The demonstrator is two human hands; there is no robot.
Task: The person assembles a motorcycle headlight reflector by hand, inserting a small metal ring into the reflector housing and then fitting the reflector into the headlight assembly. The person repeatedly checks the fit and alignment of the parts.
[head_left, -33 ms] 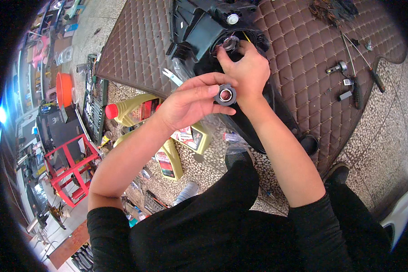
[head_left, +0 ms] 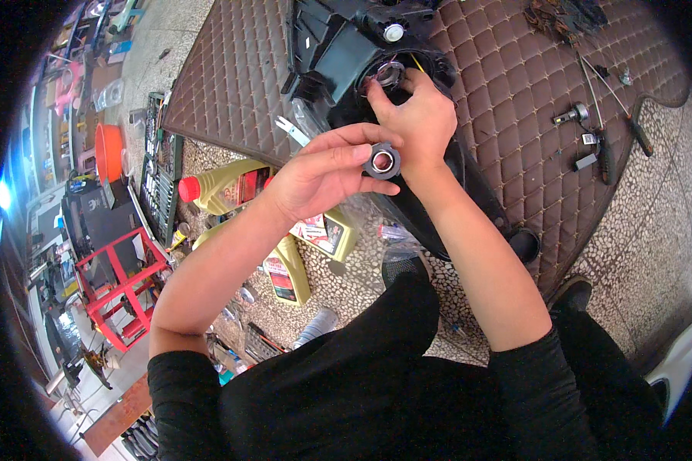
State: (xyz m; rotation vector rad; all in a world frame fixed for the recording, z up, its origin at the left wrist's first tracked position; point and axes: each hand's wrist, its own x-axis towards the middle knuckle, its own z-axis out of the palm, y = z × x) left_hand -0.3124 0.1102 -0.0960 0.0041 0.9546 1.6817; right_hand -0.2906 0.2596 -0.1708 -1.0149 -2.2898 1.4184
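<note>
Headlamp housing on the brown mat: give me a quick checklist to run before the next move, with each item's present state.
1. Left hand has hold of the small black ring: ok, pinched between thumb and fingertips.
2. Right hand is at the round rear opening of the black headlamp housing: ok, fingers at its rim.
3. Housing rests on the quilted brown mat: ok.
4. What is seated inside the opening: cannot tell, fingers partly cover it.
5. Loose bulbs and small parts lie on the mat, apart from both hands: ok.
6. Yellow oil bottle with red cap lies on the floor beside the mat, off the work: ok.
</note>
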